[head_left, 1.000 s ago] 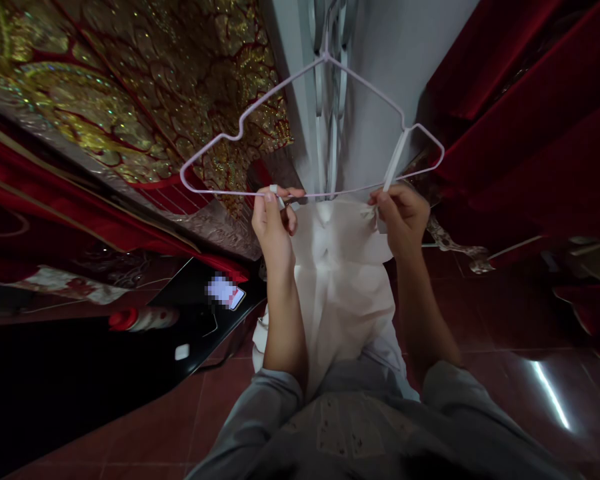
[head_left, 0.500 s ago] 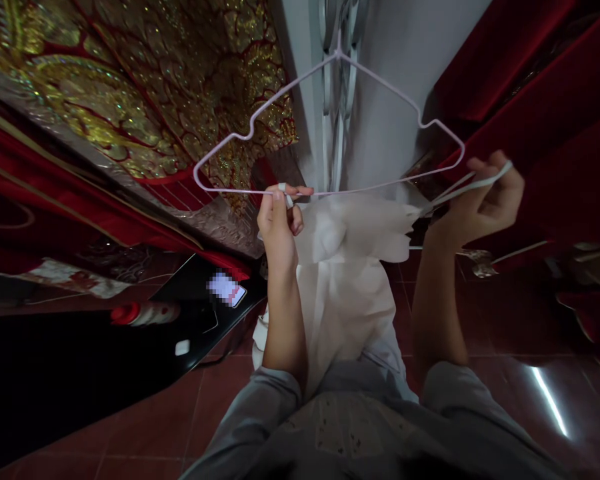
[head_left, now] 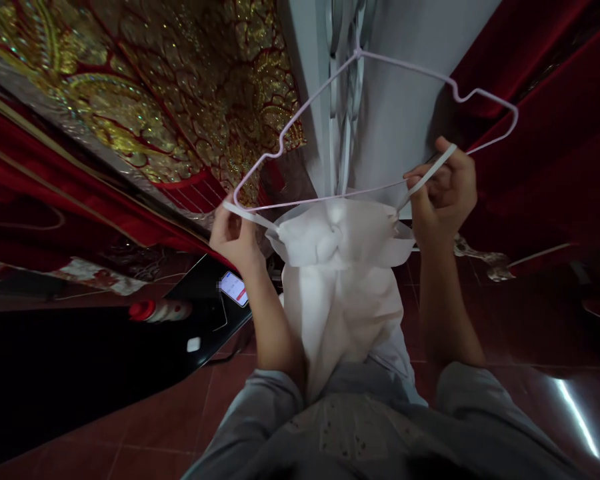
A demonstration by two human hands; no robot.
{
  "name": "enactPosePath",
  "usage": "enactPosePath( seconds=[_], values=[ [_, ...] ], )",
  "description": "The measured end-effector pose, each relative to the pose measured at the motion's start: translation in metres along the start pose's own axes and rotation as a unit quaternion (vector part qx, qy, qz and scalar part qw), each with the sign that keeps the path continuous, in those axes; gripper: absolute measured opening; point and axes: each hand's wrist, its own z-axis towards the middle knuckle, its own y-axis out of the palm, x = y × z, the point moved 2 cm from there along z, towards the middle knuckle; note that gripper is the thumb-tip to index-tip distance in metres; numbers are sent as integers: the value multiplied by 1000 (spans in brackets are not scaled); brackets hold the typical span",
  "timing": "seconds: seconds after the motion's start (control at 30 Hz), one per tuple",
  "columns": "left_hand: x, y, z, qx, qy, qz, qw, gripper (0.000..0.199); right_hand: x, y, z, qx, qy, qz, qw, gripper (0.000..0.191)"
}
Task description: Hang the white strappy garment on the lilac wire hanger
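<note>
A thin pale pink hanger (head_left: 320, 199) hangs at the top centre, its right end tipped upward. Below its bottom bar is a white garment (head_left: 340, 233) with a ruffled top edge and two white straps. My left hand (head_left: 237, 233) is closed on the left strap (head_left: 253, 215), close by the hanger's lower left corner. My right hand (head_left: 445, 193) is closed with the right strap (head_left: 433, 170) looped over its fingers, and its fingertips touch the hanger's bottom bar near the right end.
Gold sequined red fabric (head_left: 180, 87) hangs at upper left, dark red cloth (head_left: 555, 167) at right. On a black table (head_left: 80, 373) at lower left are a phone (head_left: 235, 288), a red-capped bottle (head_left: 163, 311) and a small white case (head_left: 193, 345). Metal bars (head_left: 336, 120) stand behind the hanger.
My left hand has left the bottom bar and moved left, spreading its strap outward. My right hand has moved left to the bar. The hanger has shifted right and tilted.
</note>
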Motion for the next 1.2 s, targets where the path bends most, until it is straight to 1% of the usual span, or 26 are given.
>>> enactPosePath(
  seconds=[0.03,0.1,0.13,0.17,0.2,0.27,0.33,0.4,0.43,0.5,0.57,0.63,0.7,0.73,0.8,0.87,0.9,0.93,0.97,1.0,1.03,1.07,1.1,1.13,1.17,1.2],
  values=[
    [5,-1,10,-15,39,-2,999,51,0,0,1,-4,0,-1,1000,63],
    [15,2,26,-84,88,-8,993,65,-1,0,1,-9,0,2,1000,66],
    [19,3,32,-128,93,-8,987,71,-2,0,0,-11,-1,3,1000,67],
    [22,2,37,-158,95,-7,983,75,-4,0,0,-11,-2,2,1000,67],
    [23,-1,40,-175,95,-6,980,77,-5,0,-1,-7,-4,2,1000,66],
    [20,-12,44,-179,87,5,980,81,-6,0,-2,1,-9,8,1000,62],
    [15,-25,43,-158,77,18,984,82,-4,1,-3,3,-11,19,1000,61],
    [14,-31,41,-157,79,21,984,81,0,2,-3,-6,-6,26,1000,63],
    [16,-29,39,-167,84,20,982,81,2,3,-3,-14,-3,28,1000,65],
    [27,-17,38,-193,94,17,977,77,5,5,-4,-28,1,33,999,68],
    [42,5,41,-208,91,13,974,69,6,6,-7,-36,2,38,999,68],
    [57,28,47,-216,70,14,974,54,4,6,-9,-36,0,38,999,64],
    [66,46,54,-213,50,27,976,37,0,4,-11,-32,0,38,999,60],
    [67,51,58,-208,50,41,976,28,-2,4,-11,-30,1,43,999,58],
    [63,55,63,-193,63,74,976,16,-6,3,-12,-29,8,56,998,56],
    [51,52,63,-163,59,74,982,22,-10,4,-13,-32,20,63,997,57],
    [42,48,60,-133,37,48,989,25,-12,5,-14,-34,28,61,997,59],
    [32,45,56,-98,-3,2,995,25,-14,7,-16,-36,35,57,997,60],
    [22,41,49,-65,-53,-55,995,26,-16,10,-18,-38,39,54,997,61],
    [11,39,40,-41,-103,-110,988,28,-18,12,-20,-41,40,50,997,61],
    [2,39,30,-28,-142,-153,978,32,-20,14,-22,-46,37,46,997,61],
    [-5,39,21,-28,-166,-178,970,38,-21,16,-24,-54,32,41,997,61],
    [-9,40,13,-33,-171,-187,967,43,-19,15,-25,-57,25,35,997,61],
    [-11,41,7,-37,-161,-184,969,46,-17,13,-25,-53,17,29,998,60],
    [-11,42,4,-34,-145,-176,973,46,-12,7,-23,-36,8,24,999,59],
    [-9,43,3,-29,-131,-171,976,45,-5,-1,-19,-3,-5,22,1000,57]
  ],
)
